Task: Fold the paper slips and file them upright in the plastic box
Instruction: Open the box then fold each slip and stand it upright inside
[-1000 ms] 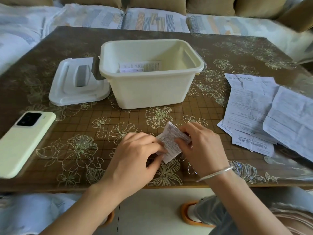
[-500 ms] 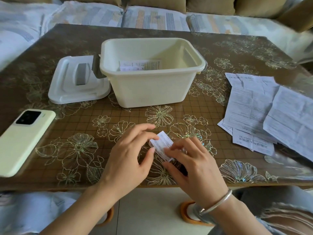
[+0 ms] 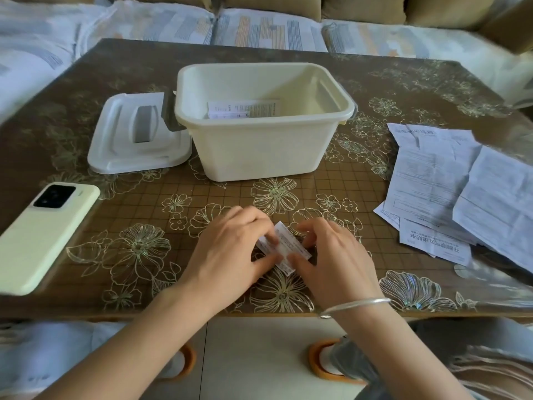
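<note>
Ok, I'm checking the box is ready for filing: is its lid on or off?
Off. The lid lies flat on the table left of the box, whose top is open.

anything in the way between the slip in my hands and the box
Nothing visible. The folded slip, pinched by the left hand and right hand, lies in front of the plastic box with only bare tabletop between. The lid lies off to the box's left, so the top is open.

Single head view, close above the table [image 3: 121, 70]; faces forward and down toward the sofa [image 3: 259, 33].
</note>
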Tool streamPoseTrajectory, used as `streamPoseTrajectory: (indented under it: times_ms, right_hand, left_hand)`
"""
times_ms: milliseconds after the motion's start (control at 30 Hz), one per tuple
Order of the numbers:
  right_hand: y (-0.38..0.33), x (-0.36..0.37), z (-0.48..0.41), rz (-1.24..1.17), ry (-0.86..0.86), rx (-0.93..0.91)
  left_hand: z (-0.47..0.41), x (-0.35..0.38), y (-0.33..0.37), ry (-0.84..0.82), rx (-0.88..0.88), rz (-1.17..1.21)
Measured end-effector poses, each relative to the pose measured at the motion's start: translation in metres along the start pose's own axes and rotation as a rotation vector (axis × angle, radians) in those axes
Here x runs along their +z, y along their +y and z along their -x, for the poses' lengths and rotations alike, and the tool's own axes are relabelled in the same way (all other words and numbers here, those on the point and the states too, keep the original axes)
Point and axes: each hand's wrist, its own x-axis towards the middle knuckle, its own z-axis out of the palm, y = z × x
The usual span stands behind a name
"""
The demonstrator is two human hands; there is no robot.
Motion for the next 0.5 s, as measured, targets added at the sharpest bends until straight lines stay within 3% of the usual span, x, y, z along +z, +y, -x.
streamPoseTrajectory:
  times_ms: [233, 367, 500]
  right_hand:
    - [-0.002, -0.012, -0.011, -0.225, -0.183, 0.025]
    - [0.000, -0.032, -0.029, -0.384, -0.027, -0.043]
    - [-0.017, -0.070, -0.059, -0.394, 0.191, -0.254]
  left_hand:
    - [-0.009, -0.010, 0.001, -0.037, -0.072, 0.126]
    - [-0.015, -0.030, 0.002, 0.147, -0.061, 0.185]
    - [-0.036, -0.071, 0.009, 0.319, 0.000, 0.246]
